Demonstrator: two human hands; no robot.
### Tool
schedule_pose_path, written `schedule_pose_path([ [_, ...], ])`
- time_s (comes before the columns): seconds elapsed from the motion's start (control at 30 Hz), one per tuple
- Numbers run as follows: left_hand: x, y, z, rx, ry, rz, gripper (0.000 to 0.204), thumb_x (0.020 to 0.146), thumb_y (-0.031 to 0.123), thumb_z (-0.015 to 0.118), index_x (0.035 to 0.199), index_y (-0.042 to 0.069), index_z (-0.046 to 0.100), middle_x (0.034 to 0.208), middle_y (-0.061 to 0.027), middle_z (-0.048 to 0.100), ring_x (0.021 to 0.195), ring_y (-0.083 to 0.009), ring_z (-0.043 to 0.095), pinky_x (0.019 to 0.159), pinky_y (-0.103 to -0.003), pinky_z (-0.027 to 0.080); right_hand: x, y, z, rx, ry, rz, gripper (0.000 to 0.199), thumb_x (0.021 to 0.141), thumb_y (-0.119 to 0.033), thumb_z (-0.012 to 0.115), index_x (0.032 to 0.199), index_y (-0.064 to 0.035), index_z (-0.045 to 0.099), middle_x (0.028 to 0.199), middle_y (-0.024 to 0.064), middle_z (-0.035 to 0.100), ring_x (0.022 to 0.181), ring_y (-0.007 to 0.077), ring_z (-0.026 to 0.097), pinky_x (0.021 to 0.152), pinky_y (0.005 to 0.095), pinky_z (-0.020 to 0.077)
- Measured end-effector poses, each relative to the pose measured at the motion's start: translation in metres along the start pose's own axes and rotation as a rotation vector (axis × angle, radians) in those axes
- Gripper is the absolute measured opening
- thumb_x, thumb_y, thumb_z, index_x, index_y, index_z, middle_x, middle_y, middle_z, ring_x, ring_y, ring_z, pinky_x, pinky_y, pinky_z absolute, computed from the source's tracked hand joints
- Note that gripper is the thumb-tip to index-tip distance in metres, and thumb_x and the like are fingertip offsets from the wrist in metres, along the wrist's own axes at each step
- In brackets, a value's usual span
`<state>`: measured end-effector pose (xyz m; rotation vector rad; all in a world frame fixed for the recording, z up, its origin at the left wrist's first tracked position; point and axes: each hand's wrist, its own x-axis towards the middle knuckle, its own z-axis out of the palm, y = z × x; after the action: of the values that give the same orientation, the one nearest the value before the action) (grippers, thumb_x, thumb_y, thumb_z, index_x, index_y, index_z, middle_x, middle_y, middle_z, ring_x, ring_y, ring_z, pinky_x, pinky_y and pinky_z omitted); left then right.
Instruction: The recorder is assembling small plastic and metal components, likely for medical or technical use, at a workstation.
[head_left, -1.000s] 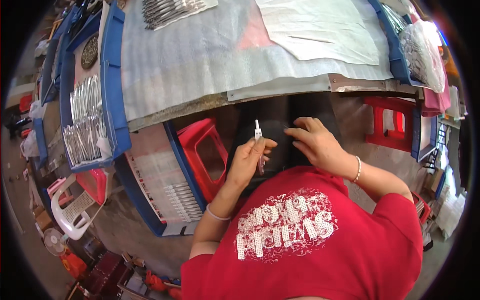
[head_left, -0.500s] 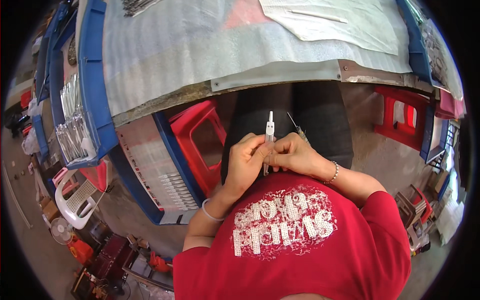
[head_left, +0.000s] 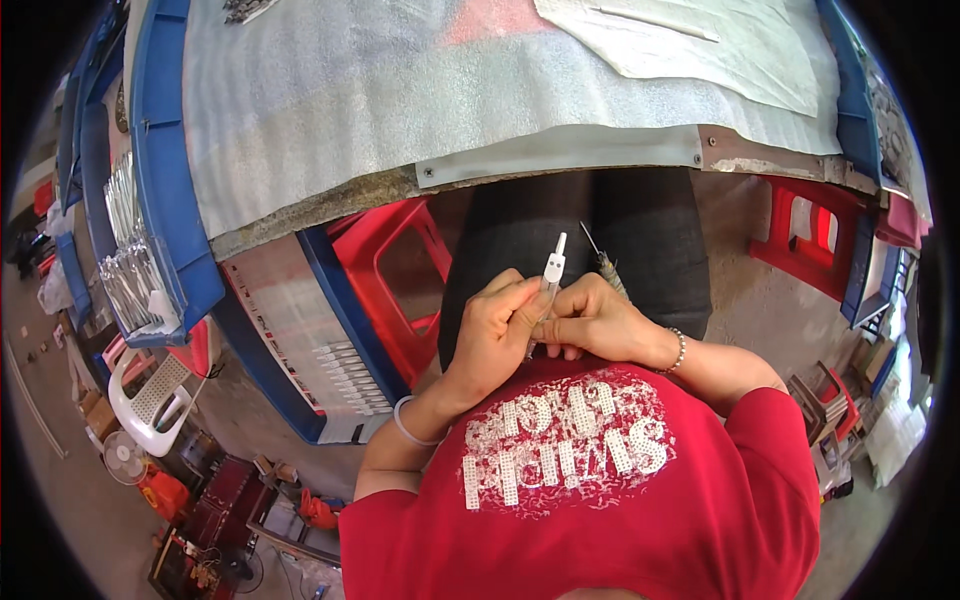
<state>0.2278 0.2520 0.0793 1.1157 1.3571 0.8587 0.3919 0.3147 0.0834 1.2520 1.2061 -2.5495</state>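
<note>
Close to my red shirt, my left hand (head_left: 495, 335) is closed around a drawing compass (head_left: 555, 268) with a white head, two dark dots and a narrow tip pointing away from me. Its lower part is hidden by my fingers. Pressed up against it from the right is my right hand (head_left: 598, 322), fingers curled and thumb near the compass legs. A slim tool (head_left: 610, 272) with a thin metal shaft and a wrapped handle sticks out of my right hand, its point directed away from me. Both hands are over my dark trousers.
Ahead lies a table (head_left: 330, 110) covered with foam sheet, its edge above my lap. A blue tray (head_left: 165, 200) at left has silvery metal parts (head_left: 135, 285). Lower left, another tray holds several white-headed compasses (head_left: 352, 375). Red stools (head_left: 385, 265) stand under the table.
The compass has tilted to the right, its head moving slightly right and down. My hands stay together, and more of the slim tool's handle shows.
</note>
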Motion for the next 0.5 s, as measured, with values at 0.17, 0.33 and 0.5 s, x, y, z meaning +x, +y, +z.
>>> schedule_pose_path([
  [0.17,0.003,0.002,-0.004,0.013,0.016,0.018,0.011,0.091,0.005,0.057,0.094,-0.004,0.062,0.071,-0.0100,0.050,0.057,-0.0178,0.053,0.051,-0.030,0.039,0.004,-0.003,0.001,0.000,0.000,-0.003,0.026,0.087,-0.013,0.066,0.066,0.0016,0.065,0.062,0.0065,0.064,0.051,0.0083,0.059,0.047,0.0207,0.0465],
  [0.33,-0.001,0.004,-0.011,0.002,0.004,0.002,0.010,0.090,0.005,0.058,0.094,-0.004,0.062,0.071,-0.0102,0.050,0.058,-0.0177,0.052,0.051,-0.030,0.039,0.003,-0.009,0.005,-0.005,-0.021,0.020,0.026,0.087,-0.013,0.065,0.066,0.0014,0.065,0.062,0.0063,0.064,0.051,0.0080,0.059,0.047,0.0202,0.0463],
  [0.5,-0.005,0.010,-0.016,-0.006,-0.051,-0.065,0.013,0.092,0.004,0.056,0.097,-0.005,0.063,0.074,-0.0062,0.050,0.065,-0.0113,0.049,0.058,-0.024,0.039,0.000,-0.012,0.006,0.006,-0.046,0.062,0.025,0.088,-0.014,0.066,0.068,0.0012,0.066,0.063,0.0060,0.064,0.052,0.0076,0.059,0.047,0.0199,0.0461],
])
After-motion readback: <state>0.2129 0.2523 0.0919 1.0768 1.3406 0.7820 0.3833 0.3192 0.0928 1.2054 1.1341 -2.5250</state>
